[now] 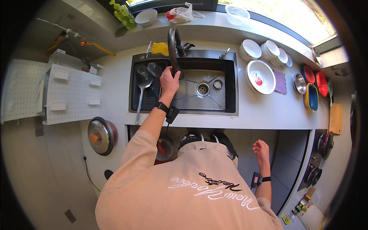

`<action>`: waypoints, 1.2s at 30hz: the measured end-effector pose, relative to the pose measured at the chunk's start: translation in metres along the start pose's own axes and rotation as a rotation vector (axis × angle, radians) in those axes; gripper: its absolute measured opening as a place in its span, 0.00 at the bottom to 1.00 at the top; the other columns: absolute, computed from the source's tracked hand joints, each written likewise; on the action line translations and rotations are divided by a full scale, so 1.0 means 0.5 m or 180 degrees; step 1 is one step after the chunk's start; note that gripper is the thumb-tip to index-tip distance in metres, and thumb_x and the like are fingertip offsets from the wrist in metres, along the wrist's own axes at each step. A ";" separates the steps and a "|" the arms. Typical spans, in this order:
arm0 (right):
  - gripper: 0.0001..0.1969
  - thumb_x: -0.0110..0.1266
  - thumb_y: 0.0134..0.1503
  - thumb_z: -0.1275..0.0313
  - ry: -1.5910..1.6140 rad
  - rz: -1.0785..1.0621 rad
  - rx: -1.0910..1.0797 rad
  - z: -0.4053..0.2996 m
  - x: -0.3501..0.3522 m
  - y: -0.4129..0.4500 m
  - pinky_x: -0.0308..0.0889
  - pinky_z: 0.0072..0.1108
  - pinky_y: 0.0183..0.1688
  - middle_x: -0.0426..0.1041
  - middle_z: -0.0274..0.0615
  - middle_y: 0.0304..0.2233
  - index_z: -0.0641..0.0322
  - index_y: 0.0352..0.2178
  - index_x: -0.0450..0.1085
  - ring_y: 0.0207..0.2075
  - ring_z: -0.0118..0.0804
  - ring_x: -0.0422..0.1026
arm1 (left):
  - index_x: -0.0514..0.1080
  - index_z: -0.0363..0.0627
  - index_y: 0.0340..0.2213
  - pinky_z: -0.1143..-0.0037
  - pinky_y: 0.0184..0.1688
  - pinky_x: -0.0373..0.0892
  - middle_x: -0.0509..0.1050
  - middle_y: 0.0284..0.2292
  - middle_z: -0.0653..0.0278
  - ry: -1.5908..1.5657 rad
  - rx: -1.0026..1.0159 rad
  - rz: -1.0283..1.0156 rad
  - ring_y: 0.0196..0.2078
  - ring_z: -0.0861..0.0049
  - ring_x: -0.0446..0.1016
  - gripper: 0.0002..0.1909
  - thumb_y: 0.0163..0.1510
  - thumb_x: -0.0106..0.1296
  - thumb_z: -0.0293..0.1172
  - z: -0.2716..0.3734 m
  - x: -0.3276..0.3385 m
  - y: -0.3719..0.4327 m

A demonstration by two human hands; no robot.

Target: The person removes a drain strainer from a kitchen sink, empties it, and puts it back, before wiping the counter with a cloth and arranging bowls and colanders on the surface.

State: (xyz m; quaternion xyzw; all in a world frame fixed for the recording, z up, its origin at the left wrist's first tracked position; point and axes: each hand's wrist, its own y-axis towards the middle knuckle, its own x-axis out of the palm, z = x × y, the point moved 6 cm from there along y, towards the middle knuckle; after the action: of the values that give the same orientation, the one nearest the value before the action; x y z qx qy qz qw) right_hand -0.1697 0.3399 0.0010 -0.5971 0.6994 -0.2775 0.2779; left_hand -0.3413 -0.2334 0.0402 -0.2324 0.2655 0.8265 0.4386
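My left hand (169, 83) is closed around the lower end of the dark kitchen faucet (172, 43), above the sink (187, 102). Below it, the metal basin has a drain strainer (203, 89) and a small round metal part (217, 84). At the basin's left, a black perforated tray (133, 97) bears upturned glasses (154, 69) and a large metal spoon (140, 99), its handle reaching over the front rim. Away from the counter, my right hand (261, 150) hangs at my side, fingers loosely curled around nothing.
Stacked white bowls (250, 49) and a large white basin (260, 77) stand right of the sink, beside a purple cloth (279, 82). A yellow sponge (159, 48) sits in a wire rack behind. A lidded pot (100, 136) is at left, a wooden cutting board (335, 119) far right.
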 end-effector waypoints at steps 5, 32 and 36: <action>0.10 0.47 0.62 0.64 -0.0225 -0.0144 -0.0046 -0.040 0.026 0.039 0.61 0.14 0.21 0.72 0.34 0.24 0.57 0.29 0.67 0.20 0.23 0.70 | 0.71 0.40 0.33 0.63 0.39 0.68 0.75 0.32 0.55 0.0182 -0.0095 0.0011 0.37 0.55 0.73 0.15 0.48 0.60 0.36 0.040 0.041 -0.008; 0.10 0.50 0.58 0.66 -0.1433 -0.1664 -0.0732 -0.289 0.646 0.318 0.64 0.18 0.22 0.73 0.36 0.25 0.63 0.31 0.70 0.21 0.27 0.71 | 0.71 0.37 0.34 0.72 0.34 0.72 0.77 0.29 0.58 -0.0805 -0.0496 -0.0197 0.30 0.69 0.77 0.19 0.44 0.65 0.36 0.031 0.077 -0.019; 0.10 0.49 0.59 0.67 -0.1134 -0.1817 -0.0822 -0.319 0.786 0.411 0.65 0.19 0.23 0.73 0.37 0.28 0.63 0.36 0.69 0.22 0.28 0.72 | 0.70 0.35 0.39 0.77 0.36 0.72 0.78 0.32 0.59 -0.1159 -0.0923 -0.0160 0.31 0.74 0.78 0.17 0.50 0.60 0.30 -0.069 -0.013 -0.126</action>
State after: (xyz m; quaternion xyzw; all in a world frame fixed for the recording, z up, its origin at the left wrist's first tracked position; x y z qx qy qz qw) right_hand -0.4765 -0.0125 -0.0593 -0.8376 0.4743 -0.1448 0.2291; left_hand -0.2794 -0.2298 0.0038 -0.1466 0.0546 0.8731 0.4617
